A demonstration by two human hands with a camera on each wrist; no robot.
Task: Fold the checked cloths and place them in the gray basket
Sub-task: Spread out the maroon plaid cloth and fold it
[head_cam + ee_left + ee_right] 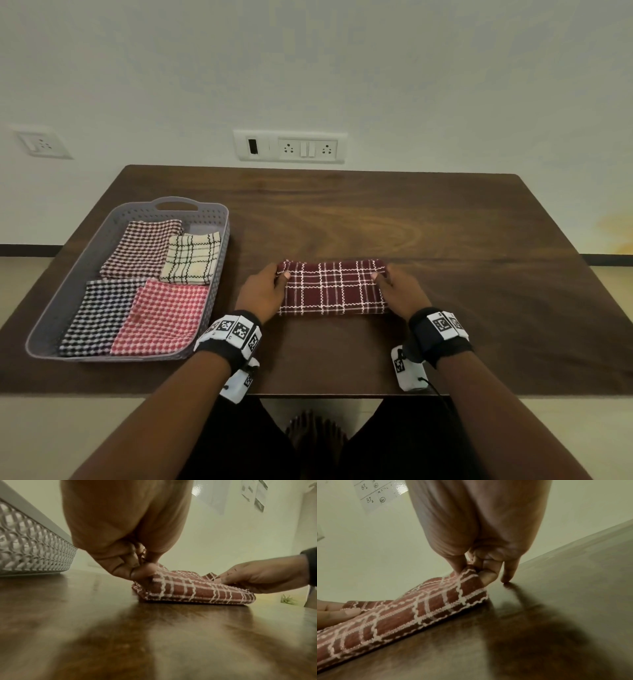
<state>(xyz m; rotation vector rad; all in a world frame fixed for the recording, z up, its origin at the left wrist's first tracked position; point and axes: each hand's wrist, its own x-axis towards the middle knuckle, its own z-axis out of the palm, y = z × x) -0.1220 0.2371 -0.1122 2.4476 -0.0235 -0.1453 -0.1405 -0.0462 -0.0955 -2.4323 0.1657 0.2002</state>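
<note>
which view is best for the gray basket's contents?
Head view: the gray basket is seen from above, with four folded checked cloths inside. Left wrist view shows only its perforated side wall, no contents. Right wrist view doesn't show it.

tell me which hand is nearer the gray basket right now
Left. The left hand pinches the left end of the maroon checked cloth, just right of the gray basket. The right hand pinches the cloth's other end, farther away.
</note>
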